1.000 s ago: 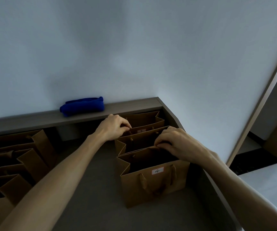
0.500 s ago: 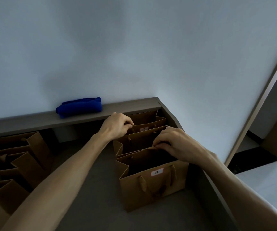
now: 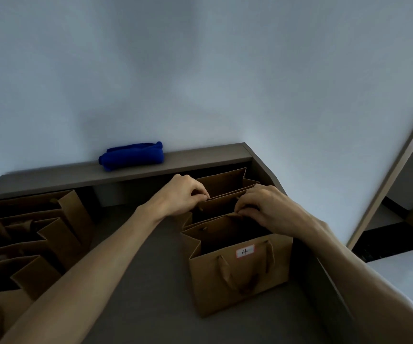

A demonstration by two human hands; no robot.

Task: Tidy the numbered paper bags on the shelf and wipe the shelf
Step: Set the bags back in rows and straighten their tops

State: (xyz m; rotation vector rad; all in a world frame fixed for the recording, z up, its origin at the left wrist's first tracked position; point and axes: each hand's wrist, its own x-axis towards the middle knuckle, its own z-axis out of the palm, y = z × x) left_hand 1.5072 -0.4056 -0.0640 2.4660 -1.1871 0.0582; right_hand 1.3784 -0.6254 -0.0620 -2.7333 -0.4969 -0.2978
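Three brown paper bags stand in a row at the right end of the grey shelf. The nearest bag carries a white label reading 4. Behind it stands a middle bag, and a third bag is at the back. My left hand pinches the far top rim of the middle bag. My right hand pinches the rim where the middle bag meets the bag marked 4. A rolled blue cloth lies on the raised ledge behind the bags.
Several more open brown paper bags crowd the left side of the shelf. A raised ledge runs along the pale wall. The shelf's side wall is on the right, with a white surface beyond it.
Both hands have shifted slightly toward each other on the middle bag's rims. The label on the back bag is now hidden behind the middle bag's rim.
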